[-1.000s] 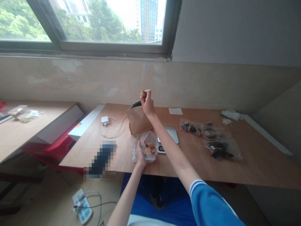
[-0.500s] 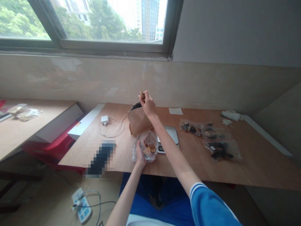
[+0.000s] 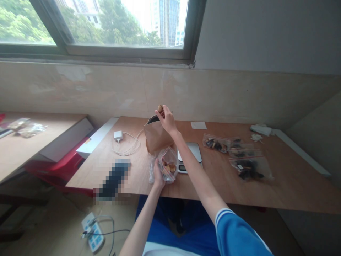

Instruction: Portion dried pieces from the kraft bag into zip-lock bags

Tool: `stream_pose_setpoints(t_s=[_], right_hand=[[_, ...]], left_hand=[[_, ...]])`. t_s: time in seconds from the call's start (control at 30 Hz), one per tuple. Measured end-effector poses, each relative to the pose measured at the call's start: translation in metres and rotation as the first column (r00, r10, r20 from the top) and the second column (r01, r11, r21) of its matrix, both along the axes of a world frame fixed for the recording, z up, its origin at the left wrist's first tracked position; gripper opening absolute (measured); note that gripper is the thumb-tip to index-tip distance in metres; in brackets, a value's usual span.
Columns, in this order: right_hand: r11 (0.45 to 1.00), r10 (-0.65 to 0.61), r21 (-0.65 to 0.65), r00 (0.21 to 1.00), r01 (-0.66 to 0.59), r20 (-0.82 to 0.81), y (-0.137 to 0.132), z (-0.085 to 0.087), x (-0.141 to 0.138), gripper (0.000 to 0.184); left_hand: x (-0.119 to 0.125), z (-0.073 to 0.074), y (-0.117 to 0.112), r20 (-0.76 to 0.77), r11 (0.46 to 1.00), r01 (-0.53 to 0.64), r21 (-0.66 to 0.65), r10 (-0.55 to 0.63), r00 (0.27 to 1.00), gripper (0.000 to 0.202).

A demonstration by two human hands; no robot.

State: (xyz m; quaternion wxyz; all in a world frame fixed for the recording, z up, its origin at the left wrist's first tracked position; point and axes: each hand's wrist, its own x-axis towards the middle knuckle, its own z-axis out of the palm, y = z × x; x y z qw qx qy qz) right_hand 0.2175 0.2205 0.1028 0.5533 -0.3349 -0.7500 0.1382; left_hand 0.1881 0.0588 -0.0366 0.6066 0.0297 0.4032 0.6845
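My right hand point(image 3: 168, 119) pinches a small brown dried slice point(image 3: 160, 108) just above the mouth of a brown paper bag point(image 3: 157, 137). The paper bag stands upright with its dark inside partly showing. Nearer to me, my left hand point(image 3: 159, 174) is closed around a clear zip bag point(image 3: 170, 174), whose top gapes toward me. Several yellow-brown dried slices point(image 3: 169, 167) lie inside it. A white digital scale point(image 3: 195, 152) sits just right of the zip bag, partly covered by my right forearm.
Zip bags with dark dried pieces point(image 3: 216, 145) lie on the table's right side. A white charger point(image 3: 118, 135) with its cable, a blurred-out dark object point(image 3: 114, 180) and a white paper point(image 3: 198, 125) are also on the table. A power strip point(image 3: 92, 233) rests on the floor.
My right hand has dipped slightly and turned a little over the paper bag's mouth, still pinching the slice. My left hand and the zip bag stay in place.
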Motion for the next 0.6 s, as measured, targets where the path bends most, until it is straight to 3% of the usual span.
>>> stream_pose_setpoints(t_s=[0.33,0.6], right_hand=[[1.0,0.022,-0.015,0.999,-0.021,0.036,-0.007,0.004,0.006,0.022],[0.999,0.031,0.02,0.969,-0.037,0.245,-0.015,0.002,0.007,0.025]], left_hand=[[0.001,0.0,0.0,0.019,1.0,0.012,-0.012,-0.011,1.0,0.026],[0.001,0.002,0.0,0.0,0.999,0.012,-0.042,-0.012,1.0,0.029]])
